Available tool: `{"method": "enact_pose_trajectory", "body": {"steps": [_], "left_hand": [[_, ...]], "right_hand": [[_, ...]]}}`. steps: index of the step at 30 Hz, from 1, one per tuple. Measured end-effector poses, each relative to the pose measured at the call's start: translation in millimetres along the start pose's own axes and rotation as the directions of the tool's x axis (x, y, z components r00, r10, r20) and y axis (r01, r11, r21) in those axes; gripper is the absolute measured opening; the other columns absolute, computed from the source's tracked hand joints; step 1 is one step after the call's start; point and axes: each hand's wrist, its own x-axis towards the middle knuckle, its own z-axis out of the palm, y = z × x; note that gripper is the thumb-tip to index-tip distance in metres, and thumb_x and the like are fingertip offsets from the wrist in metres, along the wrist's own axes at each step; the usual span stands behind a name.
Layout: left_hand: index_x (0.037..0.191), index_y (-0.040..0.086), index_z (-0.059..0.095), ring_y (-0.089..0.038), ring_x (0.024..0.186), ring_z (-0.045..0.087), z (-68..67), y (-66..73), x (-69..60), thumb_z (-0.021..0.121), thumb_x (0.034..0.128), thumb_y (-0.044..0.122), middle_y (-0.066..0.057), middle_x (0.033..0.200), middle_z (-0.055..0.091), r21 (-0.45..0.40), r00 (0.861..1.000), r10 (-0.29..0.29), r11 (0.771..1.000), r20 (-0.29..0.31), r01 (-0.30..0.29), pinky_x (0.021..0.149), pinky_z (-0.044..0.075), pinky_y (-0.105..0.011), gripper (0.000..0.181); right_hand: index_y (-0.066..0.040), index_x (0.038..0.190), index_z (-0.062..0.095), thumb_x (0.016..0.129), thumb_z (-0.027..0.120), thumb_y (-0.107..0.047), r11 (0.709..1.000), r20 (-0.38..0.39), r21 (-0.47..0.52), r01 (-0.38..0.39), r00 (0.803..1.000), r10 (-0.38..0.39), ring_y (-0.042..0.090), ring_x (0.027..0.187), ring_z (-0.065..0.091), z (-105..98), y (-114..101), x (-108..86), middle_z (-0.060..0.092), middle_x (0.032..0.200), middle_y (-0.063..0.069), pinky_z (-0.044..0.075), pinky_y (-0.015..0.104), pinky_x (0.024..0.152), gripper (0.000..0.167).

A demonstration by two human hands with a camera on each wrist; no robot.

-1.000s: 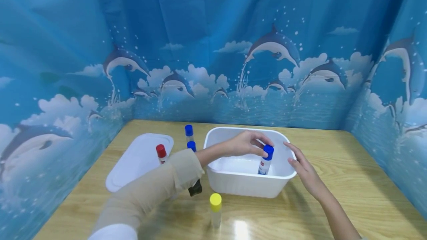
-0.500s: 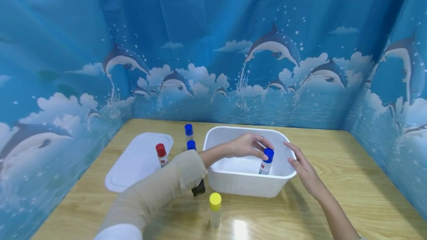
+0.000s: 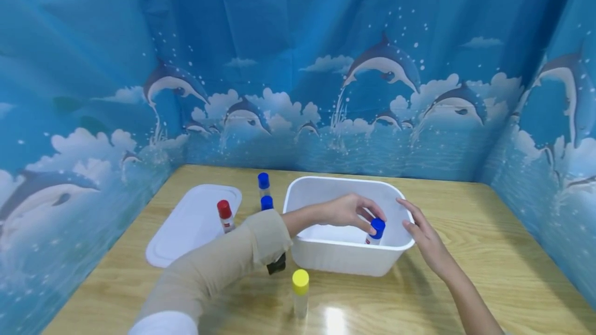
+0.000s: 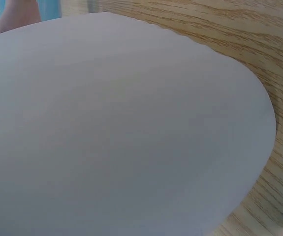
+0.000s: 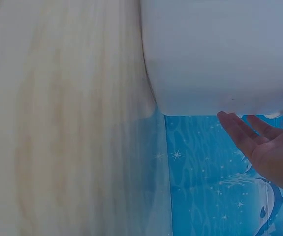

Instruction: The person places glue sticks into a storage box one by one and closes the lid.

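Note:
Inside the white bin [image 3: 344, 260], toward its right end, my left hand [image 3: 346, 211] pinches the blue cap of a white glue stick [image 3: 373, 240]; the stick stands nearly upright, its lower part hidden by the front wall. My right hand [image 3: 426, 237] rests its fingertips on the bin's right rim, thumb and fingers apart. In the right wrist view the fingers of that hand [image 5: 267, 145] touch the edge of the bin [image 5: 225, 59]. The left wrist view is filled by the bin's white outer wall [image 4: 131, 128].
A yellow-capped stick [image 3: 300, 293] stands in front of the bin. Left of it are two blue-capped sticks [image 3: 263, 182], a red-capped stick [image 3: 225, 216], a white lid [image 3: 186, 221] and a black object [image 3: 277, 264] partly under the left sleeve. A dolphin-print curtain [image 3: 288, 66] surrounds the table.
My left hand has moved down and slightly right with the blue-capped stick, which now sits lower behind the bin's front wall. The right hand has stayed at the rim.

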Motion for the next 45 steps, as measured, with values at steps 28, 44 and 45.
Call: {"method": "enact_pose_trajectory", "body": {"steps": [28, 44, 45], "left_hand": [[0.115, 0.003, 0.059, -0.002, 0.095, 0.058, 6.1, 3.2, -0.7, 0.067, 0.0831, 0.003, 0.002, 0.107, 0.063, 0.001, 0.995, 0.061, 0.998, 0.081, -0.062, 0.078, 0.048, -0.018, 0.033], [0.118, 0.004, 0.058, -0.003, 0.096, 0.058, -1.4, 3.2, -1.7, 0.066, 0.0843, 0.006, 0.002, 0.109, 0.062, -0.026, 0.994, 0.099, 0.995, 0.047, -0.098, 0.077, 0.05, -0.021, 0.034], [0.118, 0.004, 0.058, -0.004, 0.096, 0.058, -3.1, 3.8, -2.7, 0.066, 0.0845, 0.006, 0.001, 0.11, 0.062, -0.036, 0.994, 0.107, 0.994, 0.033, -0.105, 0.077, 0.05, -0.021, 0.034]], "right_hand": [[-0.001, 0.139, 0.031, 0.099, 0.035, -0.009, 1.0, -0.009, -0.003, 0.02, 1.0, -0.02, 0.044, 0.122, 0.03, -1.5, 0.4, -1.8, 0.024, 0.142, 0.026, 0.033, 0.009, 0.084, 0.041], [-0.001, 0.14, 0.028, 0.099, 0.035, -0.01, 1.0, 0.001, -0.002, -0.011, 1.0, 0.011, 0.046, 0.125, 0.025, -0.7, 0.1, -0.5, 0.021, 0.144, 0.026, 0.03, 0.061, 0.092, 0.043], [-0.001, 0.14, 0.028, 0.099, 0.035, -0.011, 1.0, 0.003, 0.0, -0.016, 1.0, 0.016, 0.046, 0.125, 0.025, -0.3, 0.0, -0.5, 0.021, 0.144, 0.026, 0.03, 0.06, 0.092, 0.043]]}}
